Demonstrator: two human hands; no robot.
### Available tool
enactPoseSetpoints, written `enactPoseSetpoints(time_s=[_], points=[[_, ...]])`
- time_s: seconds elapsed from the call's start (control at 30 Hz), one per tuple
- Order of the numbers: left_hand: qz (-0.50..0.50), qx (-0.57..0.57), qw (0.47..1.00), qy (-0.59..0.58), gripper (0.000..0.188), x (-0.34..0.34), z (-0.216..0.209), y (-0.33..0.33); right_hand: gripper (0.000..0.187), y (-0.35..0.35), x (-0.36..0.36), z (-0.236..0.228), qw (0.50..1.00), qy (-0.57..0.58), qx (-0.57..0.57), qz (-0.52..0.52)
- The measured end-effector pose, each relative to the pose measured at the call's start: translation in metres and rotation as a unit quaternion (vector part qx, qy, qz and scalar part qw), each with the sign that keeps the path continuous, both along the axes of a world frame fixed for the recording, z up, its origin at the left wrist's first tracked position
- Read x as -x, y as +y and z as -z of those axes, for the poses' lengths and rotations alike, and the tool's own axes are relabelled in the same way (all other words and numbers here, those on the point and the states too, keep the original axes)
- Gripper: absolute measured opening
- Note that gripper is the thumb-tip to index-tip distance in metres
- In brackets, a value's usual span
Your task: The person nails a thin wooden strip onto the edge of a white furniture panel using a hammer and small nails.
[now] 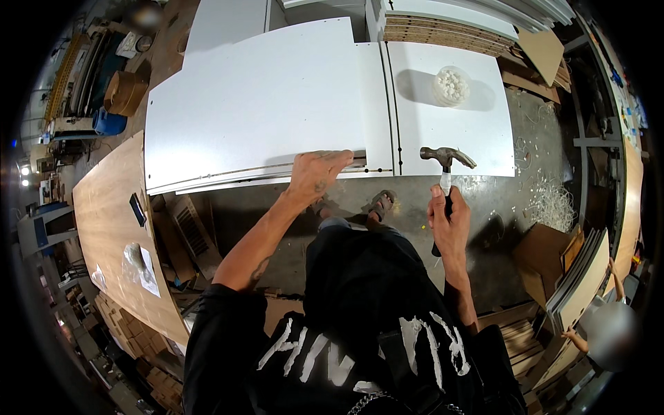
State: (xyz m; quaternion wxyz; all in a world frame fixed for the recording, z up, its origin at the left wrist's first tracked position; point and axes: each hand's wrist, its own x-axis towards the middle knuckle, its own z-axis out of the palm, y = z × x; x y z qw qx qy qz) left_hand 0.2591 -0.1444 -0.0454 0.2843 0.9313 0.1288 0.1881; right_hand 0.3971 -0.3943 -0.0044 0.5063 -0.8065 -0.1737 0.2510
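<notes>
My right hand (451, 223) is wrapped round the handle of a claw hammer (447, 155). The hammer's metal head is raised in front of the near edge of a small white panel (477, 138). Against the near edge of a large white panel (256, 104) rests my left hand (319, 173), its fingers pressed together and pointing right. A thin brownish line runs along that edge and passes under the hand. Whatever the left fingers hold, if anything, is hidden. Small dark holes dot the panels' edges near the seam.
A clear tub of small white pieces (451, 86) stands on the small panel. To the left is a wooden tabletop (104, 200) with a dark flat object and a plastic bag. Stacked boards (581, 277) lean at right, near another person (609, 332). White scraps (553, 204) litter the floor.
</notes>
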Motion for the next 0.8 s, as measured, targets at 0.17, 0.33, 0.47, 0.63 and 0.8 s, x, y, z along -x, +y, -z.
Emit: enactPoseSetpoints(time_s=[0.17,0.33,0.47,0.63,0.8], points=[[-0.001,-0.032,0.999,-0.03,0.017,0.001,0.006,0.0,0.031,0.0,0.0,0.001,1.0,-0.01,0.004,-0.004],[-0.001,-0.055,0.998,-0.04,0.022,0.002,0.009,0.002,0.032,0.002,0.0,-0.003,1.0,-0.013,0.015,-0.011],[-0.029,0.005,0.999,-0.035,0.022,0.0,0.0,0.0,0.031,0.006,0.001,-0.001,0.998,-0.049,0.028,-0.031],[-0.236,0.386,0.891,0.043,0.022,0.018,-0.026,-0.007,0.026,0.033,0.013,-0.007,0.971,-0.162,0.077,-0.157],[-0.254,0.769,0.585,-0.037,0.02,0.049,-0.058,-0.013,0.02,0.061,0.021,-0.025,0.946,-0.248,-0.01,-0.207]])
